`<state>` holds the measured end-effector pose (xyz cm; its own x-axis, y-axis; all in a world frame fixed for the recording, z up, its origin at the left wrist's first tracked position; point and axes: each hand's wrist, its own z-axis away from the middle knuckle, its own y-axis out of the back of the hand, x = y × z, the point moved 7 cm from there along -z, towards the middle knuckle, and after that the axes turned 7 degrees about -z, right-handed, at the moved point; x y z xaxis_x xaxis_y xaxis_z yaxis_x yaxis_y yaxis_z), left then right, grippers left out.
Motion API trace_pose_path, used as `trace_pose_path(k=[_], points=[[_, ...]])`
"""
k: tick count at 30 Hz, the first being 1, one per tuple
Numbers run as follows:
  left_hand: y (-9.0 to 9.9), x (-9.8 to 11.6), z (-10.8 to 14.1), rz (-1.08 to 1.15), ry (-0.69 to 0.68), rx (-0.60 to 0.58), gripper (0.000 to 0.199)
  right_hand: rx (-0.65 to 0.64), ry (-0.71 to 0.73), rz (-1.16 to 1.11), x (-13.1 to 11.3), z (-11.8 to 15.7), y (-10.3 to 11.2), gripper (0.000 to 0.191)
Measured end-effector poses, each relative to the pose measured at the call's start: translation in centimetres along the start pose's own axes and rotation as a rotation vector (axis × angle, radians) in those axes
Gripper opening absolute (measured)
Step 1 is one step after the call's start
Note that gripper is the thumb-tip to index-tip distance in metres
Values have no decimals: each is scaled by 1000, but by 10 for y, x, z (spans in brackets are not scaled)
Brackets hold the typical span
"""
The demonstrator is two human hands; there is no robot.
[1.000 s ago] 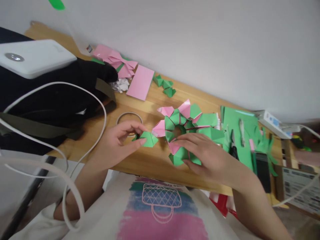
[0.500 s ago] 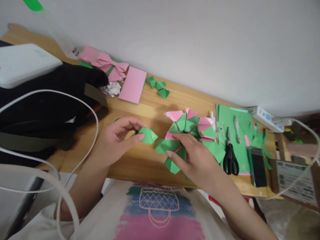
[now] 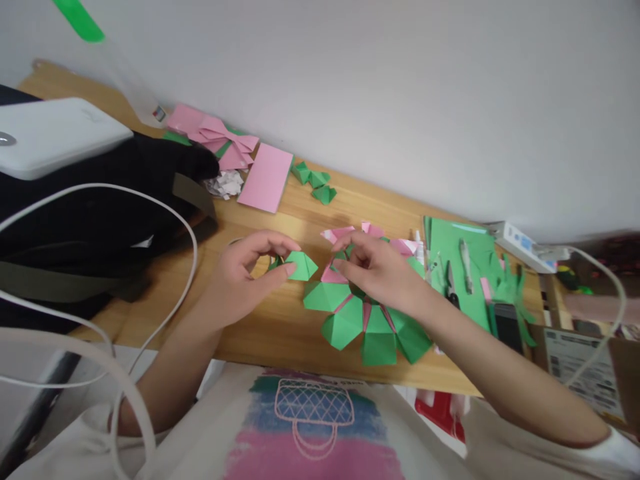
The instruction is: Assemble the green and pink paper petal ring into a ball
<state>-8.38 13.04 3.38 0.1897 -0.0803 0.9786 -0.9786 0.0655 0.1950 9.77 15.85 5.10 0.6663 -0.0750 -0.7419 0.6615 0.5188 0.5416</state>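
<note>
My left hand [image 3: 240, 277] is closed, thumb and fingers pinching a small folded green paper piece [image 3: 303, 266] above the wooden table. To its right lies a ring-shaped paper flower [image 3: 343, 320] made of folded green and pink pieces, with green petals spread toward me and pink points at the back. My right hand [image 3: 383, 270] reaches over this flower, its thumb and index finger closed on the flower's upper left part. That hand and forearm hide much of the flower's middle and right side.
Several small green folded pieces [image 3: 315, 181] and a pink paper stack [image 3: 267, 179] lie near the wall. Right are green sheets [image 3: 455, 233], scissors [image 3: 451, 283], a pen [image 3: 467, 267] and a phone [image 3: 508, 327]. A black bag [image 3: 100, 220] and white cable [image 3: 165, 207] occupy the left.
My right hand has moved up and left from the flower's near petals to its upper left part, uncovering the green petals toward me. My left hand still holds the green piece.
</note>
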Motion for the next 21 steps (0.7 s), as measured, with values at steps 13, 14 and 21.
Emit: trace_pose_path(k=[13, 14, 21], points=[[-1, 3, 2, -12, 42, -6, 11, 67, 753, 669, -28, 30, 5, 20], [-2, 2, 2, -17, 48, -10, 12, 67, 760, 679, -27, 30, 4, 20], [1, 1, 2, -57, 30, 1, 13, 8, 759, 695, -25, 27, 4, 21]])
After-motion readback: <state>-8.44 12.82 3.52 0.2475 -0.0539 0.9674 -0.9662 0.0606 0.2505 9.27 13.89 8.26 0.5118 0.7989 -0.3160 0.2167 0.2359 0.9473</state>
